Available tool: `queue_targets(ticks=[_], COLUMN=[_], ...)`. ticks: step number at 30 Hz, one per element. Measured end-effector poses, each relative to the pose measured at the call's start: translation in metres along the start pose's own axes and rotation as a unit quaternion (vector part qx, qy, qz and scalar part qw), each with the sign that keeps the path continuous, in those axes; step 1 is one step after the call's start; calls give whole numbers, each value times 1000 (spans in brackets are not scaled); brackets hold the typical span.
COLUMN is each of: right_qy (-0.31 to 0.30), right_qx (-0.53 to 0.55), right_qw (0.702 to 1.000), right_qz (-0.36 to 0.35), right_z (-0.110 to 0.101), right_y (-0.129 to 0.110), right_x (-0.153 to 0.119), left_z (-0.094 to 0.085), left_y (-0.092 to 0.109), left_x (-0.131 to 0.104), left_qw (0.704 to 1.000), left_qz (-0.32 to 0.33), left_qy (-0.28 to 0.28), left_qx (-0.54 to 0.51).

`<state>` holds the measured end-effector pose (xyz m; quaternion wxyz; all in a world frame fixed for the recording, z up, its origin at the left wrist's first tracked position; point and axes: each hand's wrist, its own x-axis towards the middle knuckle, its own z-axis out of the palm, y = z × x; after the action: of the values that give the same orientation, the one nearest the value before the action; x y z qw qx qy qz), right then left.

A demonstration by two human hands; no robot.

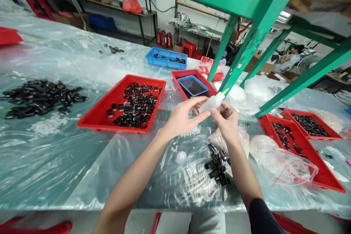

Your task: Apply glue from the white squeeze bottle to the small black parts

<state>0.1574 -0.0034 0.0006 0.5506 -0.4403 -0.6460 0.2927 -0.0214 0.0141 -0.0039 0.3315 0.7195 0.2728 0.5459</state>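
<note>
My left hand (pixel 183 116) grips a small white squeeze bottle (pixel 211 104) whose yellow tip points up and to the right. My right hand (pixel 227 120) meets it at the bottle and pinches a small black part (pixel 225 110) between its fingertips. Below my hands a small heap of black parts (pixel 218 168) lies on the plastic-covered table (pixel 55 161). A white cap (pixel 181 157) rests on the table under my left forearm.
A red tray (pixel 95 117) with many black parts sits to the left. Behind my hands stands a red tray holding a blue tray (pixel 192 85). Two red trays (pixel 301 146) and plastic bags (pixel 276 161) lie right. Green frame legs (pixel 246 47) rise behind. A loose pile of black parts (pixel 41 97) lies far left.
</note>
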Motion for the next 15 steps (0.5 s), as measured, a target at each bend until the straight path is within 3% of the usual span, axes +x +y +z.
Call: queue_targets(ticks=[4,9,15], right_qy=[-9,-50,-75], right_qx=[73,123,211], right_qw=[997,991,972], right_qz=[1,21,69], right_z=[3,-16,-36], right_y=[-2,0,3], right_x=[-1,-2,1], left_z=[12,17,19], left_y=[-3,-3,2], left_x=[-6,-7,2], left_qw=[999,990,940], left_qz=[-5,-33,-111], left_qy=[7,79,152], left_qx=[-49,-113,-285])
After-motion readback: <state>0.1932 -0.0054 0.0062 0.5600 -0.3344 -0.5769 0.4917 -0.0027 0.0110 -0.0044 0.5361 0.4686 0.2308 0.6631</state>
